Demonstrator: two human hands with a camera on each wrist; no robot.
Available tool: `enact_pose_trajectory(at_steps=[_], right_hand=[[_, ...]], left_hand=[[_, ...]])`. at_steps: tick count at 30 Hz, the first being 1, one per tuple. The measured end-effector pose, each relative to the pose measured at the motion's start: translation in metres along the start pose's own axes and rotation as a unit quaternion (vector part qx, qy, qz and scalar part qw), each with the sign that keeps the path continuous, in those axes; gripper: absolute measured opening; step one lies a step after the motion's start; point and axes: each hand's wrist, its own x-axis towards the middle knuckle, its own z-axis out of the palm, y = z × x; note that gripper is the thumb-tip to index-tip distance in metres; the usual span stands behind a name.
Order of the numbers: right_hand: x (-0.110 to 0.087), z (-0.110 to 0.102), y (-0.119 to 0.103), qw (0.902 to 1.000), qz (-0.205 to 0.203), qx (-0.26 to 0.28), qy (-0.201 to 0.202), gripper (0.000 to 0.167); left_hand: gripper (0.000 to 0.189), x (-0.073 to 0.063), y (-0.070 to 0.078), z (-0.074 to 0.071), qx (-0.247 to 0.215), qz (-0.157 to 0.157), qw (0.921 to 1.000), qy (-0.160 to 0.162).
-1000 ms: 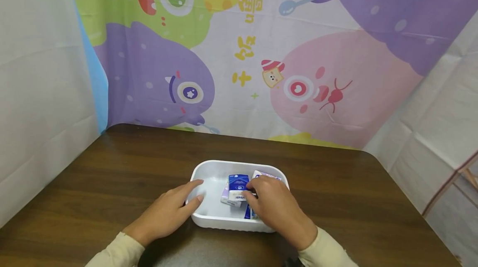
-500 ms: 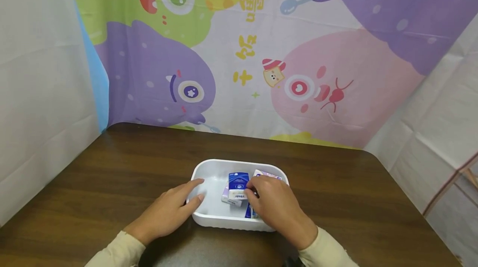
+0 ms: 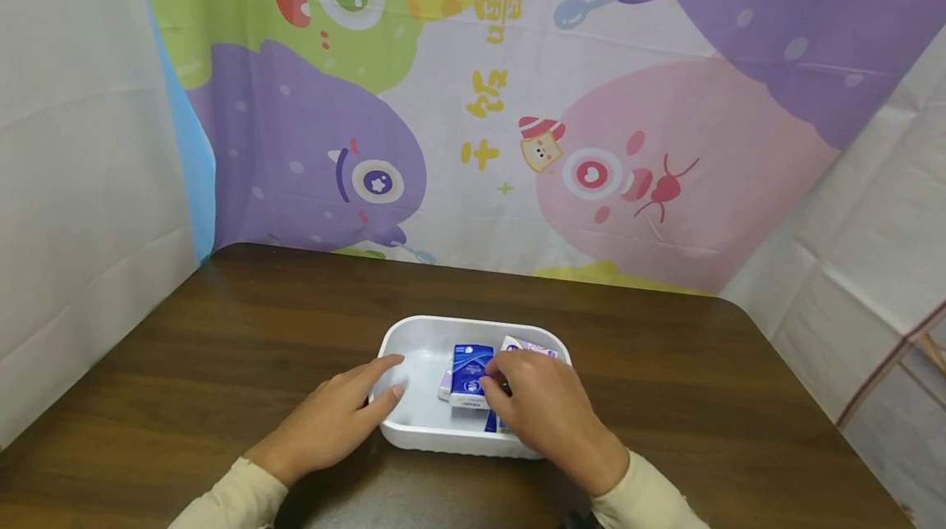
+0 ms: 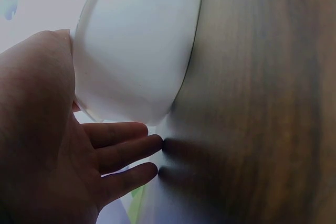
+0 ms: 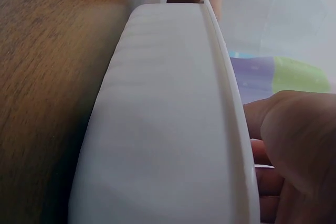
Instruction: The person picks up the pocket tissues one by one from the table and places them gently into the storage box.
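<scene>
A white plastic bin (image 3: 414,397) holds several small tissue packs. My right hand (image 3: 550,406) reaches over its right side and pinches the right edge of a blue and white tissue pack (image 3: 469,365) between thumb and index finger. Beneath that pack shows the edge of a lilac and white pack (image 3: 445,385). At the bin's left end my left hand (image 3: 332,414) has its thumb and index finger over the rim. In the left wrist view, the other fingers (image 4: 128,153) of that hand stretch out below the bin's outer wall (image 4: 136,51), tips at the tabletop.
Another lilac and white pack (image 3: 543,349) leans at the bin's back right, and a blue pack (image 3: 491,420) lies near its front, partly behind my right hand. The dark wooden table (image 3: 281,307) backs onto a cartoon-printed cloth (image 3: 473,217), with white cloth at both sides.
The blue pack's near end has come down and toward me in my right hand, showing more of its blue top face. My left hand has stayed at the bin's left rim.
</scene>
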Motion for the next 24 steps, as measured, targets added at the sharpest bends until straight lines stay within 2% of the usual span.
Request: enact_pose_trajectory(at_steps=[24], right_hand=[[-0.0005,-0.0017,0.0045,0.9998,-0.017,-0.007,0.006,0.018]], left_hand=[[0.049,0.0012,0.0009,0.0011,0.003,0.005,1.0,0.003]])
